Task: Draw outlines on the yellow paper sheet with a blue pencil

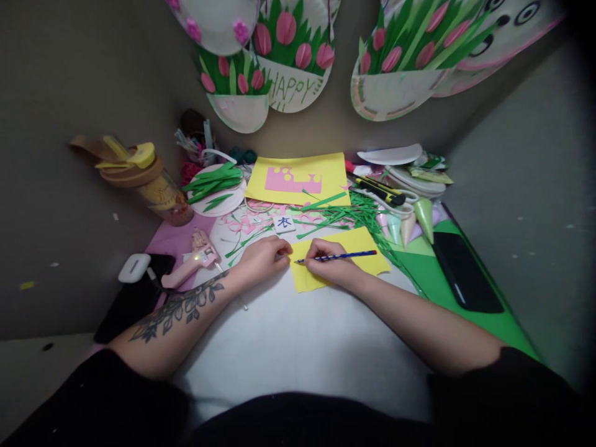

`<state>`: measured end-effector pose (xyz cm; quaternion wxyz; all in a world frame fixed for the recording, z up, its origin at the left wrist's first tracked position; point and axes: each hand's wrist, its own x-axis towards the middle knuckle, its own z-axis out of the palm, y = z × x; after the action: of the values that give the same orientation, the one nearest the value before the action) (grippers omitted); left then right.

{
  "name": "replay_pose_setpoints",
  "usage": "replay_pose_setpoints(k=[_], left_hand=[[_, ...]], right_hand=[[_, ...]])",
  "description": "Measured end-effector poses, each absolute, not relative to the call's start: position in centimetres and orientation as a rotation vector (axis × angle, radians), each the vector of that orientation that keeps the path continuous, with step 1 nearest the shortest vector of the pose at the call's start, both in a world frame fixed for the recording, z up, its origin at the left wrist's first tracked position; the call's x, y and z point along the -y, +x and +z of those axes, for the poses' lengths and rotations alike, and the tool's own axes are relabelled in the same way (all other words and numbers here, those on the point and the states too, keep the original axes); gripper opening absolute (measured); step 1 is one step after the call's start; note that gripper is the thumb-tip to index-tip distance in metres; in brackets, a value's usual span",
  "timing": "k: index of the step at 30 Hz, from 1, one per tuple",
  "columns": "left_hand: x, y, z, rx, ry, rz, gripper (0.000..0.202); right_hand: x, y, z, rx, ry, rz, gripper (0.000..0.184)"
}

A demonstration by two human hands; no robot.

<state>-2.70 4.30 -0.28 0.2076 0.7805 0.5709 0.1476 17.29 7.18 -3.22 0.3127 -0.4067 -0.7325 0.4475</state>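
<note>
Yellow paper (367, 241), a small sheet with an uneven right edge, lies on a white surface (298, 347) before us in the head view. Our right hand (334, 266) grips a slim dark-blue patterned pencil (358, 254) with a red end, its point near the sheet's left edge. Our left hand (263, 264) curls loosely at that edge; whether it pinches the sheet we cannot tell. Just beyond it we see a square white tile (284, 224) bearing a dark character.
</note>
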Motion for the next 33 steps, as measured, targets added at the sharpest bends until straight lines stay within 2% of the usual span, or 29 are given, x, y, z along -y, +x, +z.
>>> replay_pose_setpoints(k=[8, 33], left_hand=[[-4.33, -2.72, -0.32, -1.583, 2.197, 0.413, 0.025], [-4.17, -2.78, 0.27, -1.518, 2.217, 0.312, 0.031]], right_hand=[[-7.15, 17.61, -3.06, 2.017, -0.985, 1.272, 0.011], [-7.22, 17.63, -2.93, 2.079, -0.964, 1.242, 0.008]])
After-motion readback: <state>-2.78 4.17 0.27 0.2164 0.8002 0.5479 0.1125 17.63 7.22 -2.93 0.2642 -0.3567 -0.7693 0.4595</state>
